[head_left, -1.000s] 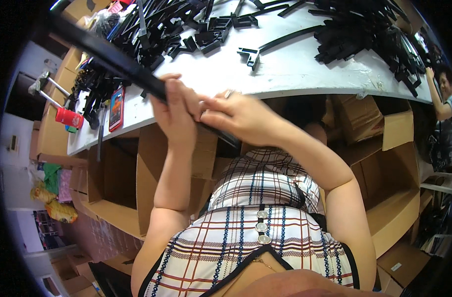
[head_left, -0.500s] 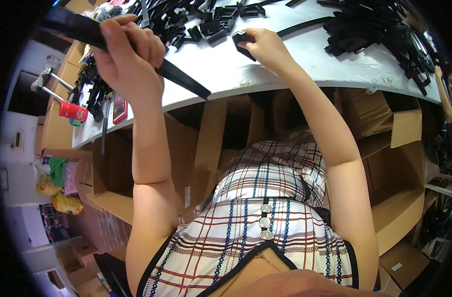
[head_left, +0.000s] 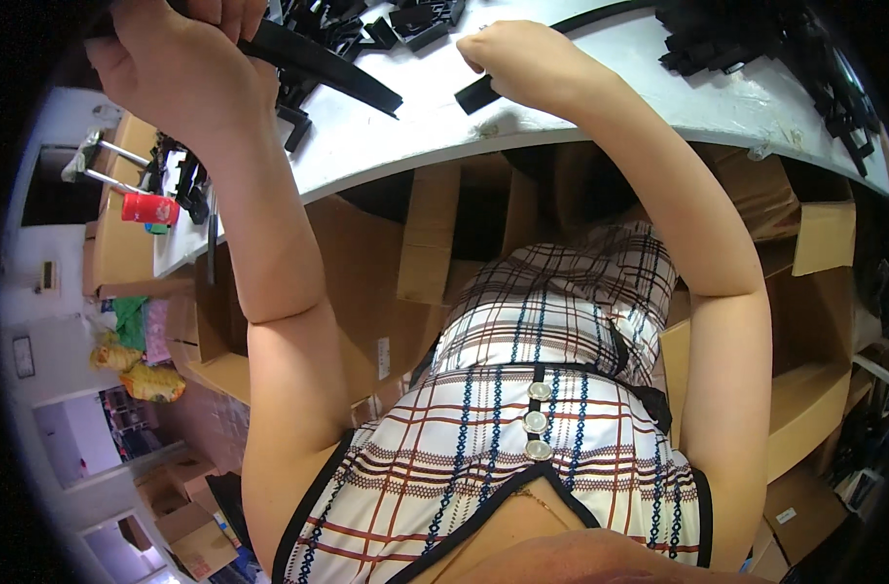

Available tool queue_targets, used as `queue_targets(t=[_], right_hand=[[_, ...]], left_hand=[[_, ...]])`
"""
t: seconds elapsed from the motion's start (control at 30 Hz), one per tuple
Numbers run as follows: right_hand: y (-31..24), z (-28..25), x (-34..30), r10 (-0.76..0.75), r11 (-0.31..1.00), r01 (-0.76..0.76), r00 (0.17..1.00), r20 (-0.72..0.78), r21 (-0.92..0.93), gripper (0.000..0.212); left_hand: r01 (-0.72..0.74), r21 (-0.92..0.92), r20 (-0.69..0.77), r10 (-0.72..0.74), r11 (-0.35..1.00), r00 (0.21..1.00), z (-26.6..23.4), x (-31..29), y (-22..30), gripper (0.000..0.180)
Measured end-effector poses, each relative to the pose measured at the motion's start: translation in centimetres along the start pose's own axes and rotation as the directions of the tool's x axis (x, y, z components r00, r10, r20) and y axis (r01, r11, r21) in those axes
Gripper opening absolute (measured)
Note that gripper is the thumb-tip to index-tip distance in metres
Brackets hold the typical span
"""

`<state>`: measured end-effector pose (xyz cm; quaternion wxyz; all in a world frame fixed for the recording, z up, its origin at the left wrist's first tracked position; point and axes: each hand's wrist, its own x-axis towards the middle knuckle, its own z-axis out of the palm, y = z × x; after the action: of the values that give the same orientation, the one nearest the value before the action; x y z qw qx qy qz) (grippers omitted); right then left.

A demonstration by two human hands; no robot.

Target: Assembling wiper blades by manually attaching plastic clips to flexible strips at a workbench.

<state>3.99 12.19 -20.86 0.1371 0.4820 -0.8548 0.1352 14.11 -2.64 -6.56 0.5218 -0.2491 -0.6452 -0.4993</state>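
Observation:
My left hand (head_left: 186, 73) is raised at the upper left, its fingers closed round a long black plastic strip (head_left: 332, 73). That strip slants down to the right and ends in the air above the table's front part. Over the white table (head_left: 405, 131), my right hand (head_left: 537, 66) is closed on a black plastic piece (head_left: 476, 95), whose short blunt end sticks out below the fingers. Behind this hand a thin black strip (head_left: 605, 14) runs off to the right; whether it is the same piece is hidden by the hand.
Black plastic parts (head_left: 425, 21) lie heaped at the back, with a larger pile (head_left: 736, 39) at the right. A red can-like container (head_left: 150, 208) stands at the left. Open cardboard boxes (head_left: 804, 341) sit under the table edge on both sides.
My left hand has moved up and left with its strip. My right hand has turned over, knuckles up, and the piece's end now points down left. The whole view has shifted slightly.

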Motion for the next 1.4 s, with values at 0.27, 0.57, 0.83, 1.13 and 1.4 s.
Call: queue_targets(t=[0.27,0.57,0.83,1.13,1.4], right_hand=[[0.3,5.2,-0.3,0.055,0.98,0.008,0.949,-0.309,0.198,0.028],[-2.1,6.5,-2.6,0.436,0.773,-0.19,0.852,-0.29,0.605,0.015],[-3.0,5.9,-2.6,0.417,0.805,-0.162,0.839,-0.35,0.571,0.015],[-3.4,5.6,-3.0,0.441,0.788,-0.231,0.859,-0.262,0.571,0.018],[-3.1,5.2,-2.8,0.423,0.792,-0.211,0.866,-0.265,0.573,0.015]], left_hand=[[-0.004,-0.105,-0.016,0.003,0.994,1.0,1.0,1.4,-3.9,0.036],[0.114,-0.244,0.074,-0.098,0.963,0.992,0.4,3.4,-5.7,0.041],[0.058,-0.206,0.167,-0.023,0.977,0.986,1.2,4.0,-5.1,0.042],[0.171,-0.307,0.216,-0.106,0.936,0.971,1.1,4.6,-5.1,0.042],[0.166,-0.221,0.174,-0.128,0.961,0.976,1.3,4.3,-5.5,0.043]])
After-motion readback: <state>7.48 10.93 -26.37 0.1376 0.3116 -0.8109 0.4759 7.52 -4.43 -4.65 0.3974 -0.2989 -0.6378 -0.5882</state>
